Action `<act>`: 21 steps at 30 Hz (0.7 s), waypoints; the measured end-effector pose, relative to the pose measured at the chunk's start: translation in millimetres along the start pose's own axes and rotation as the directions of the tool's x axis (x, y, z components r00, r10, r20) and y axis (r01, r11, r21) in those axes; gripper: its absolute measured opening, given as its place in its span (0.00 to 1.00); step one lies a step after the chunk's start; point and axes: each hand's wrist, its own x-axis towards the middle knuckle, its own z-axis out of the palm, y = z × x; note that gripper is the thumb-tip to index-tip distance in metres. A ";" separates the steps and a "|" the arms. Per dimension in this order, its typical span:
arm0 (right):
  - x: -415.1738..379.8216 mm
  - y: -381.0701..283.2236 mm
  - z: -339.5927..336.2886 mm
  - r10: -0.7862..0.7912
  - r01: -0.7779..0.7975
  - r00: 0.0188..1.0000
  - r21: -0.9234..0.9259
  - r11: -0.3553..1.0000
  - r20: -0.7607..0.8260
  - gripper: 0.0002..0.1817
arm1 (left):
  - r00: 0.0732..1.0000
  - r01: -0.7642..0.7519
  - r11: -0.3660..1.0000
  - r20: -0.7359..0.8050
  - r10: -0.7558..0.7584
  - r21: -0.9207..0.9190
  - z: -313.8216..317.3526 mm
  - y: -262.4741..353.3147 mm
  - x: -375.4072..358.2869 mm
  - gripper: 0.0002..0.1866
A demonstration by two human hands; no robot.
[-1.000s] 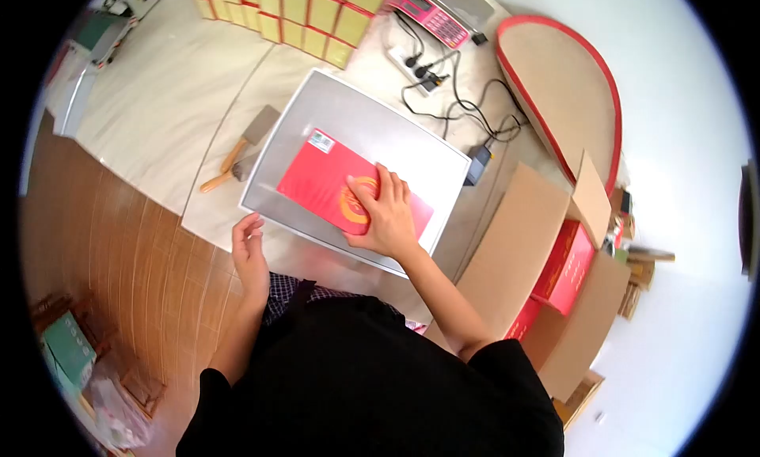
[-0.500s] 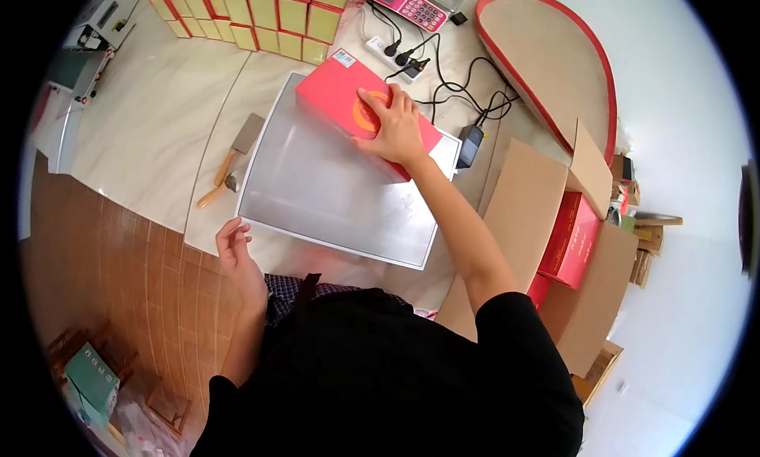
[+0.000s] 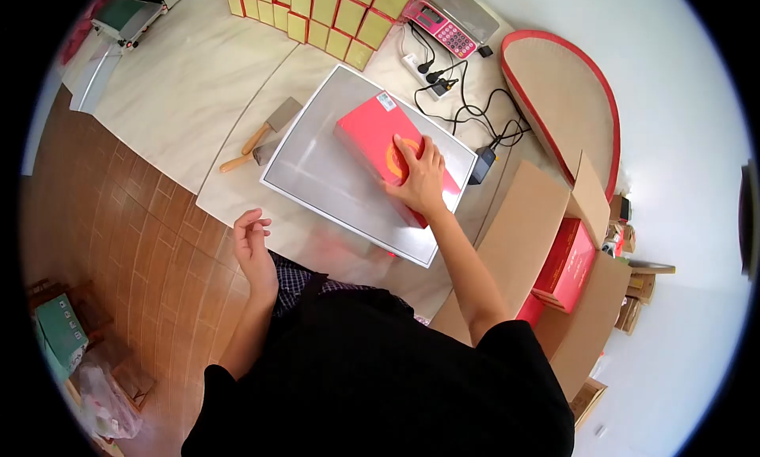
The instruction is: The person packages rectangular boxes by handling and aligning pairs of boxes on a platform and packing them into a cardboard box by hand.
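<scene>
A red box (image 3: 372, 132) with a white label and a gold ring mark lies on a flat silver metal tray (image 3: 317, 156) with a pale rim. My right hand (image 3: 419, 176) grips the box across its top, thumb on the near side and fingers over the ring mark. Off the table's front edge, my left hand (image 3: 253, 247) hangs in the air with loosely bent fingers and nothing in it. Left of the tray lie a wide-bladed knife (image 3: 281, 115) with a wooden handle and a second wooden-handled tool (image 3: 237, 163), its blade partly hidden by the tray.
An open cardboard carton (image 3: 507, 227) holding red boxes (image 3: 566, 263) stands at my right. Stacked yellow-and-red boxes (image 3: 324, 10), a pink scale (image 3: 447, 30), a power strip (image 3: 427, 75) with cables, and a red-rimmed round tray (image 3: 566, 101) are along the back.
My right hand has drawn the red box across the tray toward me, nearer its front right corner. My left hand stays free. The whole view has shifted.
</scene>
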 end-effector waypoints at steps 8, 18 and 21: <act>-62.8 -27.3 -8.5 0.092 -0.091 0.996 0.039 0.995 -0.016 0.50 | 1.000 -0.023 0.998 0.004 0.024 -0.058 -6.5 3.0 -8.3 0.09; -115.8 -13.3 -88.6 0.163 -0.277 0.869 0.733 -0.622 0.467 0.44 | 0.967 0.039 0.993 0.254 -0.010 -0.113 28.4 27.1 -15.5 0.11; -117.6 -24.9 -100.3 0.095 -0.137 0.933 0.587 -0.798 0.348 0.43 | 0.917 0.060 0.988 0.398 0.000 -0.140 59.1 41.9 -26.0 0.11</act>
